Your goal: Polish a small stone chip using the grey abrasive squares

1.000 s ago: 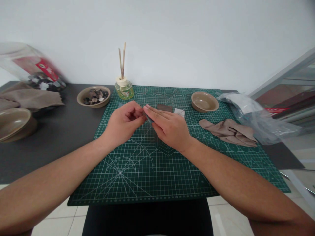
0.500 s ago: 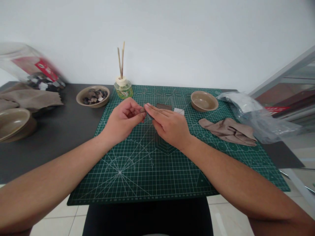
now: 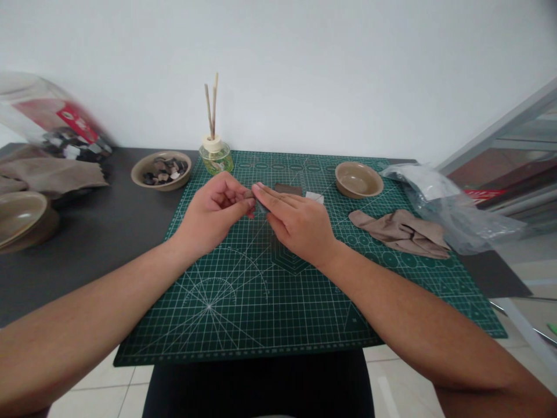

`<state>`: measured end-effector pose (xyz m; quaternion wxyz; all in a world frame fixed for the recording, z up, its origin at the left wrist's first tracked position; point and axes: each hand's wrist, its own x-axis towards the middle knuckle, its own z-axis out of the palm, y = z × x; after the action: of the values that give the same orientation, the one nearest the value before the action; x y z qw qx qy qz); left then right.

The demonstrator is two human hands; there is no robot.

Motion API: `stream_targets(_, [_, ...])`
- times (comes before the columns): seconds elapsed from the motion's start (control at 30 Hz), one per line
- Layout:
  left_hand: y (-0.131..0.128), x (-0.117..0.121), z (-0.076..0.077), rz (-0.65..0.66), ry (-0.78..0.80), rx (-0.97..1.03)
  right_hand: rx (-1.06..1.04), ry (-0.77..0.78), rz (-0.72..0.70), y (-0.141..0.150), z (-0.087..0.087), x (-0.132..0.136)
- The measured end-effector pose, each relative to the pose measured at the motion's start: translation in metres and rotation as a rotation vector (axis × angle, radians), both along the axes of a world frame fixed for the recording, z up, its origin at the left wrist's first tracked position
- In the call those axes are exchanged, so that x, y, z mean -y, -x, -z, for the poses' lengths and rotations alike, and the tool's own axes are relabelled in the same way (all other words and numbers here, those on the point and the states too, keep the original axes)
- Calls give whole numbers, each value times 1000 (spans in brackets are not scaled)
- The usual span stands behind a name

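Brown chip (image 3: 249, 194): being held over bench (image 3: 126, 249), toward its back edge; probably handling light and stiff, wanting an edge grip.
Left hand (image 3: 212, 212): pinching chip.
Right hand (image 3: 301, 223): holding grey piece (image 3: 261, 207) beside it.

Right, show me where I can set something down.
Free: the mat between the forearms; the tabletop between left bowl, filled bowl and mat. Crowded: beyond the right hand, with brown piece and white piece; the right side, with right bowl, cloth and bag.
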<state>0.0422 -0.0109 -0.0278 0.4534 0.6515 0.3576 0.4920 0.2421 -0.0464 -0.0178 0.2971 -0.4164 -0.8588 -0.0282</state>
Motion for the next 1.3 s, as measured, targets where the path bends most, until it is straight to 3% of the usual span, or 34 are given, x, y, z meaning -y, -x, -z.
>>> stream_targets(0.3, [0,1,-2,-5,4,12,-16,50,24,0,-1,1])
stream_targets(0.53, [-2,1,-7,-66,-113,-71,-35,46,26,1,2,0])
stream_targets(0.77, [-4,5,-10,-48,-79,-102,-15,27,-24,3,0,1])
stream_targets(1.3, [-2,1,-5,-45,0,-14,-33,27,76,-1,1,0])
